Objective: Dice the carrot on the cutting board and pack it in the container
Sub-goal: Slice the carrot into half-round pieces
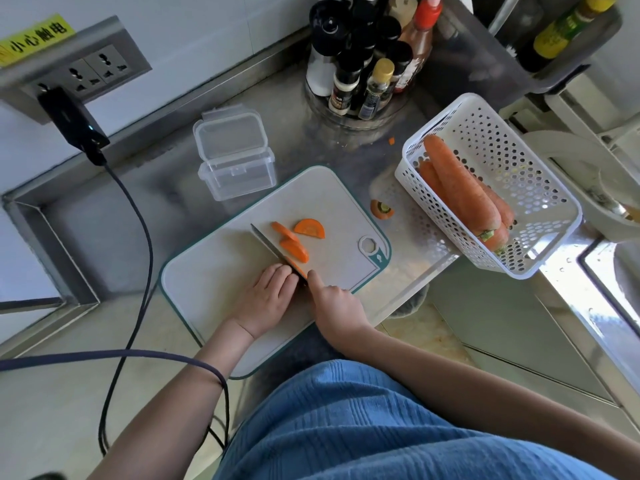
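A person in a blue top is standing at a steel table (242, 109) and working on a pale cutting board (214, 278) with a green edge. The left hand (266, 299) is resting on the board with its fingers curled down over a piece of carrot (298, 269), pressing it in place; only a thin orange strip of that piece is showing beside the fingertips. The right hand (337, 304) is gripping the handle of a knife (268, 245), with the forefinger stretched out along the top of the blade; the handle itself is hidden under the hand. The blade is lying slantwise across the board, running right against the left fingertips and the held piece. Just beyond the blade, three half-round carrot slices (296, 239) are lying on the board, two of them overlapping and one a little apart. A cut carrot top (382, 208) with a green stub is sitting on the table just off the board's far right edge, and a tiny orange scrap (391, 141) is lying farther back. The clear plastic container (239, 174) is standing open behind the board, its hinged lid tilted back, with nothing orange showing inside. To the right, a white perforated basket (519, 188) is holding several whole carrots (460, 188). A cluster of sauce and spice bottles (367, 64) is standing in the back corner, and a black plug with a dark cable (138, 237) is hanging from a wall socket (93, 71) on the left.
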The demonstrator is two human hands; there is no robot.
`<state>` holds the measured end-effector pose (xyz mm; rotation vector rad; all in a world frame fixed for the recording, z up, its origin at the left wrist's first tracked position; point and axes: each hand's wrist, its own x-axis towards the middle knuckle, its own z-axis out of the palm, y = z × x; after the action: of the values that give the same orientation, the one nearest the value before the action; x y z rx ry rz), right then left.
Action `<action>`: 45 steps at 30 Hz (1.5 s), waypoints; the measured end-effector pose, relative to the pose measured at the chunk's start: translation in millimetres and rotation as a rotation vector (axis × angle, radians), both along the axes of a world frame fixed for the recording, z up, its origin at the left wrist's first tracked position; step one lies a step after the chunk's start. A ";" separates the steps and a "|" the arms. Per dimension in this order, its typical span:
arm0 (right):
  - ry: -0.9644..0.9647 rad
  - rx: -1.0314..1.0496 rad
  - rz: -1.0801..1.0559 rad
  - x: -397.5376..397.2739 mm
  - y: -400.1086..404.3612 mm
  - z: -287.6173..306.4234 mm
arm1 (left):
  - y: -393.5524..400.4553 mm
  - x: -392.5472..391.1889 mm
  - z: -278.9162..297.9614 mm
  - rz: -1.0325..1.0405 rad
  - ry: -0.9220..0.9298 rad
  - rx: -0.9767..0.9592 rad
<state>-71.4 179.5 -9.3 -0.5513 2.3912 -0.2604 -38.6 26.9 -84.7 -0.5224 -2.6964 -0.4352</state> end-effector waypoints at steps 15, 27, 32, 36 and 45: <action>0.059 -0.031 -0.036 -10.1 13.2 5.7 | -2.4 4.5 6.3 0.019 -0.038 -0.044; 0.097 -0.099 0.010 -3.5 14.6 17.3 | -5.0 5.3 16.3 -0.001 -0.054 -0.077; 0.103 -0.100 0.021 0.8 15.9 19.4 | -5.8 2.7 15.6 -0.009 -0.006 -0.097; 0.117 -0.088 0.040 4.1 16.9 20.0 | -6.1 3.7 12.4 0.002 0.004 -0.111; 0.122 -0.076 0.050 11.7 16.8 11.2 | -4.0 5.2 9.7 0.042 0.026 -0.084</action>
<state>-59.6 196.3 2.0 -0.6796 2.4896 -0.3049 -33.4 22.9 -75.0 -0.4902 -2.7043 -0.3019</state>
